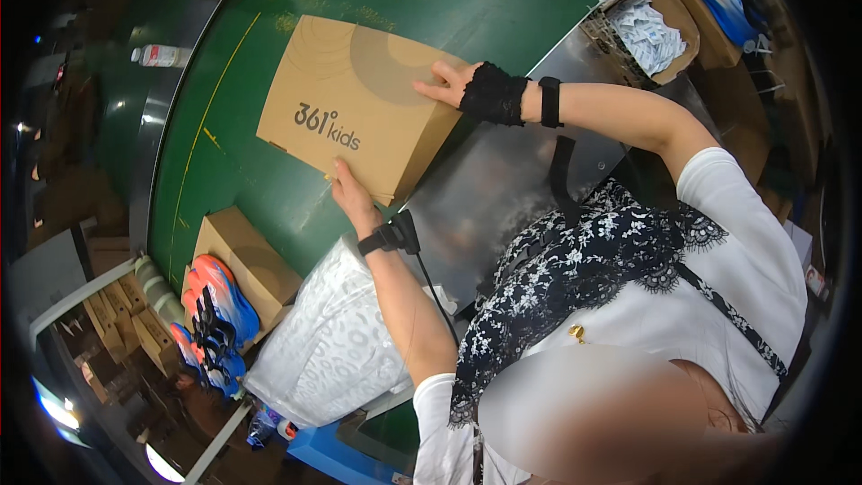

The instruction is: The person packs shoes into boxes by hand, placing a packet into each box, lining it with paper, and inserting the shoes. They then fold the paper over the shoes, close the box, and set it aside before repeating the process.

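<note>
A closed brown cardboard shoebox (pixel 323 81) with dark print and a large grey circle on its lid sits tilted on a green work surface. My left hand (pixel 356 200) holds its near left corner, with a finger along the lid's edge and the rest of the grip partly hidden. On the far right edge of the box, my right hand (pixel 451 85) grips with its thumb and fingers over the lid's rim. Black bands are around both wrists, and a black lace cuff is on the right one.
Bright orange and blue shoes (pixel 215 301) lie by an open shoebox (pixel 247 260) at lower left. A plastic-wrapped patterned bundle (pixel 328 337) is beside my left forearm. At upper right stands a carton (pixel 678 18) of white packets (pixel 645 34). A bottle (pixel 160 56) lies beyond the green surface (pixel 233 117).
</note>
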A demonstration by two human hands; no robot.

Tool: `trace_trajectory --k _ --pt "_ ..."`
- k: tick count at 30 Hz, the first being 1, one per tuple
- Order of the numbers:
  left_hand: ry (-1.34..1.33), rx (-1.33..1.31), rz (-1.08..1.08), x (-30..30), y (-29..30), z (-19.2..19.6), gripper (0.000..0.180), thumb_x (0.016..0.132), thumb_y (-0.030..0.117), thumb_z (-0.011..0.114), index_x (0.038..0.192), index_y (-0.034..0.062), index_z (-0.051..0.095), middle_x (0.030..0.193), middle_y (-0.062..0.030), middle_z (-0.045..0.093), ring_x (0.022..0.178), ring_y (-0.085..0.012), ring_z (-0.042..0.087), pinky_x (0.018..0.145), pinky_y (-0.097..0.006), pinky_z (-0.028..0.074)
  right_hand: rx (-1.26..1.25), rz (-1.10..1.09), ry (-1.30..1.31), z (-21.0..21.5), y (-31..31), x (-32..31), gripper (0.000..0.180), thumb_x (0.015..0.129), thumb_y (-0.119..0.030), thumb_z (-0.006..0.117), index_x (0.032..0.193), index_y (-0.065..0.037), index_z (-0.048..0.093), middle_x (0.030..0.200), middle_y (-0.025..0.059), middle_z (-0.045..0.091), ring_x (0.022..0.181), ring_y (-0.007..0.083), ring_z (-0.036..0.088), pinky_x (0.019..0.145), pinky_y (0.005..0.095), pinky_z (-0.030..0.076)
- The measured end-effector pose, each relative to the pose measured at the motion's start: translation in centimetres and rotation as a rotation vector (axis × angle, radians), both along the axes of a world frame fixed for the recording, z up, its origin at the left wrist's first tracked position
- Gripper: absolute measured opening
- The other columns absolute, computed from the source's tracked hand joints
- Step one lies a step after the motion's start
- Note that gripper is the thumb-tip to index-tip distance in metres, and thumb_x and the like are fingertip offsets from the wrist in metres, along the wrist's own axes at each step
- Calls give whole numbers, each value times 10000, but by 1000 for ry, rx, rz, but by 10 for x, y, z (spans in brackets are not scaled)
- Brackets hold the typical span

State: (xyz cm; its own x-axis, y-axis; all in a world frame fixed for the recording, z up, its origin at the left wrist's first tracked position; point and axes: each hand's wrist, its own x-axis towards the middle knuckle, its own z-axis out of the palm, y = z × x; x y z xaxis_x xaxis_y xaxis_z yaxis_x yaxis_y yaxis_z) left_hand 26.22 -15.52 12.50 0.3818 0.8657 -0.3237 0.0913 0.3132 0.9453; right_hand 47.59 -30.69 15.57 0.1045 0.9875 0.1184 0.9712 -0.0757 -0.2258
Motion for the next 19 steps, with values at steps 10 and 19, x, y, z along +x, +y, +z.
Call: trace_trajectory --k 10,19 --pt "96 29 -124 6 11 7 501 872 365 439 1090 -86 454 1035 -120 541 893 -175 529 784 -290 418 -78 -72 13 27 -14 -6 497 739 -103 440 1228 -109 354 888 155 454 625 283 570 546 367 476" --pt "110 252 -186 23 -55 0 531 885 321 413 1246 -57 318 1277 -162 362 1195 -239 332 1020 -353 185 -18 -116 -112 -7 -90 -27 460 756 -123 412 1216 -139 420 980 199 519 538 287 577 472 333 490"
